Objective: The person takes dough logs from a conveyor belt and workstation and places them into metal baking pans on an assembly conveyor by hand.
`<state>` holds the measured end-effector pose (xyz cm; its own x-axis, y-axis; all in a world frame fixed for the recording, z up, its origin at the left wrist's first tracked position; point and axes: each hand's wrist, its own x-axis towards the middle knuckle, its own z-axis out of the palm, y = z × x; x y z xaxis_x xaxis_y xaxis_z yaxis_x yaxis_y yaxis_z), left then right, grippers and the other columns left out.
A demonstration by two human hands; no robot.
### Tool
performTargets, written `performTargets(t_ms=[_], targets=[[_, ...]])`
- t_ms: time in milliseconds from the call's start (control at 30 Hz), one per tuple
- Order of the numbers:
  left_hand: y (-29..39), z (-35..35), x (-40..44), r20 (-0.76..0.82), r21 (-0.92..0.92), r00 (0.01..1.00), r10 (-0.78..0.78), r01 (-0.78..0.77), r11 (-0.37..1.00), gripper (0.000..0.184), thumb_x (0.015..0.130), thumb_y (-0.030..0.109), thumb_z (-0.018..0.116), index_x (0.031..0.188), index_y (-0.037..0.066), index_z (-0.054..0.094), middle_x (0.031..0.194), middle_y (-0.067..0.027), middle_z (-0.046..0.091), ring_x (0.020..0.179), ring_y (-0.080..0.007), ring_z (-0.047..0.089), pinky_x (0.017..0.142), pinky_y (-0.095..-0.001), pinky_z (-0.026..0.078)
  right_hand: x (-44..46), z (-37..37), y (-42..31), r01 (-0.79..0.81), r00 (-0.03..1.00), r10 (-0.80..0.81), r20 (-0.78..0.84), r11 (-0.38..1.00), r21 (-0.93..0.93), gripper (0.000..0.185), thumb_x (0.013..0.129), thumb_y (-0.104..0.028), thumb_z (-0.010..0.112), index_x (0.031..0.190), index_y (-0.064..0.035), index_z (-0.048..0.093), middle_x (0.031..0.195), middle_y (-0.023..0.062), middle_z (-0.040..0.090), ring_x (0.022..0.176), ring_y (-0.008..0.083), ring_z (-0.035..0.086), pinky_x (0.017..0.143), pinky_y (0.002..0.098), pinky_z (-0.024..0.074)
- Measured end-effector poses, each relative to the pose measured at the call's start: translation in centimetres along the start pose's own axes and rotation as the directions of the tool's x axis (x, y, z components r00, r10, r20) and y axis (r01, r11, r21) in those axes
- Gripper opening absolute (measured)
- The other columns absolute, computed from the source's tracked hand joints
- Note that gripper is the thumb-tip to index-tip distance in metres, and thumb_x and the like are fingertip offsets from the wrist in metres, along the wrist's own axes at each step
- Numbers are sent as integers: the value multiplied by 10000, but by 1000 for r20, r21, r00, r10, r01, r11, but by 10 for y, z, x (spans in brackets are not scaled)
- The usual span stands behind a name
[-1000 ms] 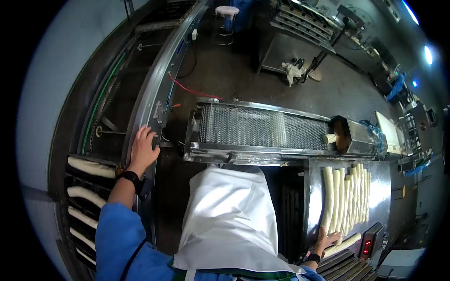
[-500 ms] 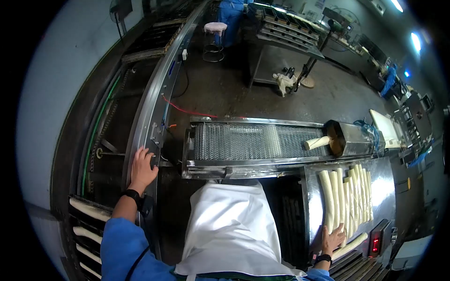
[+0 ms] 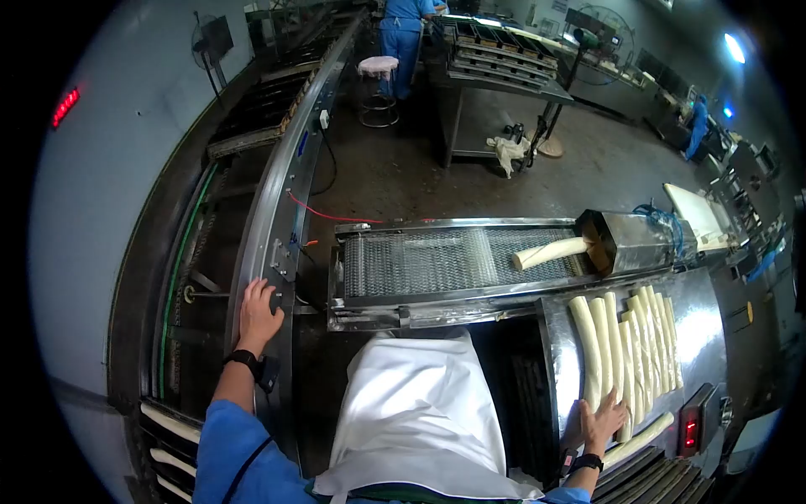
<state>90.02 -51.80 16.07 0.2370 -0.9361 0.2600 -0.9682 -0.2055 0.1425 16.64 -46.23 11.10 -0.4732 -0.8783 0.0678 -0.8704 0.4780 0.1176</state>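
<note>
My left hand (image 3: 259, 312) lies on the metal rail (image 3: 269, 217) of the long side conveyor, fingers stretched near its edge and holding nothing. At the lower right, my right hand (image 3: 601, 422) rests with spread fingers on the lower ends of the long pale dough rolls (image 3: 604, 349). Several of these rolls lie side by side on the steel table (image 3: 699, 336). One separate dough roll (image 3: 640, 440) lies slanted just below them, beside my right hand. Another dough roll (image 3: 550, 251) sticks out of the metal chute (image 3: 634, 244) onto the mesh belt (image 3: 437, 262).
A scale with a red display (image 3: 690, 433) stands right of the rolls. Dark trays (image 3: 651, 483) sit below my right hand. Pans with dough (image 3: 172, 422) are at the lower left. A person in blue (image 3: 405, 38) stands beyond a stool (image 3: 378, 65).
The dough roll on the mesh belt has moved left, with more of it out of the chute. My view has shifted slightly. Both hands stay at about the same places.
</note>
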Motion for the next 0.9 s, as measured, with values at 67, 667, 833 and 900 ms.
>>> performTargets(t_ms=[67, 667, 833, 900], targets=[[0, 6, 0, -47, -67, 998, -29, 26, 997, 402, 662, 127, 646, 1052, 49, 588, 1243, -139, 488, 1257, -323, 358, 1040, -412, 330, -5, 1, -2, -5, 1000, 5, -8, 1000, -8, 955, 693, -767, 499, 1442, -242, 226, 1347, 330, 299, 1228, 495, 310, 1002, 587, 240], [328, 79, 103, 241, -547, 846, 475, -286, 787, 605, 813, 235, 597, 1307, -39, 382, 1318, -239, 429, 1170, -365, 469, 972, -413, 393, -11, -41, -20, 157, 986, -167, 24, 962, 222, 726, 684, -532, 632, 1343, -287, 448, 1490, 67, 260, 1304, 503, 192, 1048, 619, 137], [342, 102, 112, 428, -530, 833, 349, -82, 844, 642, 796, 284, 626, 1297, -45, 394, 1182, -239, 542, 1084, -377, 532, 908, -422, 441, -6, -39, -15, 209, 976, -216, 2, 948, 241, 723, 627, -551, 673, 1282, -283, 523, 1438, 93, 334, 1295, 503, 201, 1036, 634, 144], [339, 115, 108, 127, -468, 904, 409, -309, 828, 578, 806, 263, 609, 1272, -29, 431, 1088, -235, 578, 989, -376, 573, 848, -412, 470, -5, -40, -15, 225, 972, -235, 10, 941, 253, 719, 617, -563, 677, 1267, -288, 538, 1415, 107, 361, 1288, 506, 210, 1031, 635, 151]])
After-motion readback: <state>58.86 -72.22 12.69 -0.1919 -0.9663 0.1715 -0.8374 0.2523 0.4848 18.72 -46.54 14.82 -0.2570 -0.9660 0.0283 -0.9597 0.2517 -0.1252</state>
